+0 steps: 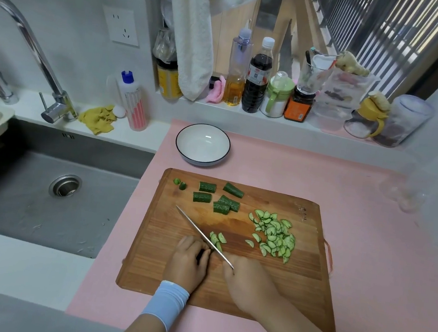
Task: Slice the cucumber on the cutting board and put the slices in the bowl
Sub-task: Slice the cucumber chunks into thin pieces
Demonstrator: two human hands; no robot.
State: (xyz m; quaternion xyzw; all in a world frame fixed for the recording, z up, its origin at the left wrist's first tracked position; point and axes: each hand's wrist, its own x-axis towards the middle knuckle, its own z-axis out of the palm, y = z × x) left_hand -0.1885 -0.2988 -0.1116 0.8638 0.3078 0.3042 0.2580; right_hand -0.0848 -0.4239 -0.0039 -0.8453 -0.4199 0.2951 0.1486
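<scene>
On the cutting board (pixel 277 198), at its left side, the left hand (pixel 189 259) curls its fingers (pixel 203 247) over a short dark cucumber piece (pixel 200 256) and presses it down; most of the piece is hidden. Behind it, several uncut chunks (pixel 216 197) wait near the far edge. The bowl (pixel 202 142) stands beyond the board on the pink table (pixel 373 214), with nothing in it. The knife (pixel 198 230) lies slanted just beside those fingers, with a few fresh slices (pixel 218 239) at its right side. The right hand (pixel 248 284) grips the handle, fingers closed around it. Further right lies the heap of slices (pixel 275 237). I judge that slicing is about midway. The next cut calls for drawing the left fingers back a little, away from the blade.
</scene>
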